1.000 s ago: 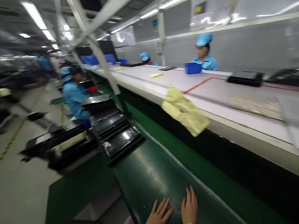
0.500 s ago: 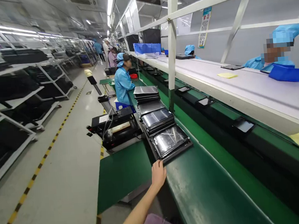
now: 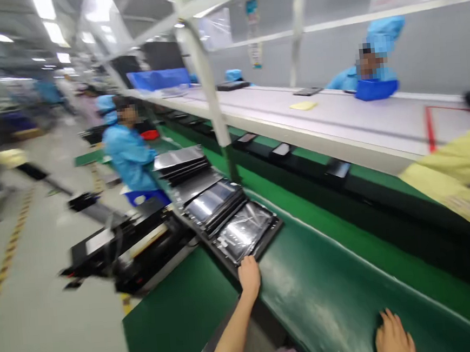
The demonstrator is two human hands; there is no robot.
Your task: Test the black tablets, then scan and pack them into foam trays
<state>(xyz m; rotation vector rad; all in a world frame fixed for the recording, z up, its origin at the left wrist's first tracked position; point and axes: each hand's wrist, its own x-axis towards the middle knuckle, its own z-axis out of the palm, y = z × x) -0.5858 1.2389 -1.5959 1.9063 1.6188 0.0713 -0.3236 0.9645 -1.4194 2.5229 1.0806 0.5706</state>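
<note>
Head view gave me a blurred look down the line. My left hand rested with curled fingers on the near corner of the flat black tray with a glossy film-covered panel, touching its rim; I could not tell whether it truly gripped. That tray lay at the near end of a row of similar stacked trays along the near edge of the smooth green conveyor belt. My right hand lay loosely open on the belt, holding nothing. I judged the tray best drawn level by its rigid rim, off the slick film. A soft yellow cloth hung from the white bench.
</note>
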